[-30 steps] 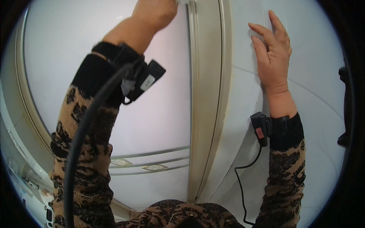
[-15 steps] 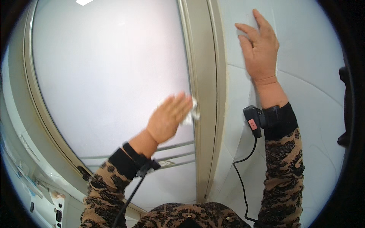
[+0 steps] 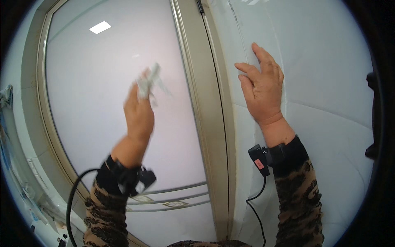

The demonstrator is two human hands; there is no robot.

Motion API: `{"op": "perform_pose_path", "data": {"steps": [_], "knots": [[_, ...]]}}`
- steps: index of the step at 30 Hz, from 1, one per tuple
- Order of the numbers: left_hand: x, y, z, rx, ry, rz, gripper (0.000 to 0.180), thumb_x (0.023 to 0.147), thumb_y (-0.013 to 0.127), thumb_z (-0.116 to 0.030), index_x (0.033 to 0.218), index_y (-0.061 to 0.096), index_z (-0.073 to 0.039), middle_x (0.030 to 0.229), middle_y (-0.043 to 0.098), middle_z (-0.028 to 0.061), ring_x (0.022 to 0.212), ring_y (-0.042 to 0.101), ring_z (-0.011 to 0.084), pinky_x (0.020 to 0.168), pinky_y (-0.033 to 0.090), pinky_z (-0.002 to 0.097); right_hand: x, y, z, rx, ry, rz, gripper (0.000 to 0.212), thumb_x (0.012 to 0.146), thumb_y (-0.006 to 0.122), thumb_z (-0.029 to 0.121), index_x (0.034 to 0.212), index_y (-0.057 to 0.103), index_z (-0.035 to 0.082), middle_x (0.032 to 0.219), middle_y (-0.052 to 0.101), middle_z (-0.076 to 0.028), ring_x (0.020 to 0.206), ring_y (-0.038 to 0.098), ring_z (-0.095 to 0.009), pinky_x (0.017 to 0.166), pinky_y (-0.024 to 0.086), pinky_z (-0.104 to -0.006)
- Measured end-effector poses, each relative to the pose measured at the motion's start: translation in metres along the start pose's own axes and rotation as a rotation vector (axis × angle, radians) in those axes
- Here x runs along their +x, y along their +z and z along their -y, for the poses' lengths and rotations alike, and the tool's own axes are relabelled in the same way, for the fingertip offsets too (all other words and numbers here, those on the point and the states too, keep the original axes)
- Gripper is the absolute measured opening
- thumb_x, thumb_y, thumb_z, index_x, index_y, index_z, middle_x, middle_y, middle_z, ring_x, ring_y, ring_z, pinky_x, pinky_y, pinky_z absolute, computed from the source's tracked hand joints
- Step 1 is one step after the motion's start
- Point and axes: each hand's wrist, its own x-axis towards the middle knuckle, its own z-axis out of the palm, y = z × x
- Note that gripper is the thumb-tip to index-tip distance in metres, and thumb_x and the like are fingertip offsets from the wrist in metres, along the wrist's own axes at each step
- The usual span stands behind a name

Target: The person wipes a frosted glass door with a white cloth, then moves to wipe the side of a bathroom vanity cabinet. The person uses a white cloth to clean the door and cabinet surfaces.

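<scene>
In front of a frosted glass door panel (image 3: 103, 82), my left hand (image 3: 139, 111) holds a crumpled pale cloth (image 3: 149, 82). The cloth bunches at my fingers, with a loose strand hanging to the right; motion smears it. Whether it touches the glass I cannot tell. My right hand (image 3: 264, 88) is at the pale tiled wall (image 3: 325, 82), to the right of the door frame (image 3: 205, 103). Its fingers are spread and bent, and nothing is in them.
Grey stripes with leaf-like diamond motifs (image 3: 175, 203) cross the lower glass. A dark hinge (image 3: 200, 6) sits high on the frame. Black cables run from the wrist devices (image 3: 259, 160). Hanging plastic-like items (image 3: 8, 123) and a white fixture (image 3: 43, 232) stand at the far left.
My left hand has moved left and up from the glass's right edge, turning so the cloth shows more. My right hand appears lower and further left as the whole view has shifted.
</scene>
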Motion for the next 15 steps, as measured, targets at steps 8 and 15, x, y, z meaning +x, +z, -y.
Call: {"op": "perform_pose_path", "data": {"steps": [8,15], "knots": [[0.175,0.087,-0.004,0.551,0.927,0.020,0.050,0.087,0.046,0.003,0.134,0.056,-0.013,0.142,0.051,0.0093,0.138,0.039,0.0284,0.114,0.032,0.0358,0.001,0.004,0.004,0.030,-0.010,-0.008,0.021,0.081,0.062,0.012,0.099,0.071,0.017,0.142,0.046,-0.010,0.131,0.040,-0.030,0.109,0.025,-0.0429],[0.165,0.121,0.016,0.968,1.047,0.208,0.055,0.086,0.051,0.003,0.137,0.052,-0.019,0.147,0.045,0.0007,0.140,0.034,0.0227,0.118,0.026,0.0401,-0.001,0.017,-0.002,-0.015,-0.071,-0.049,0.020,0.080,0.064,0.014,0.099,0.071,0.018,0.137,0.049,-0.009,0.128,0.042,-0.030,0.108,0.026,-0.0433]]}}
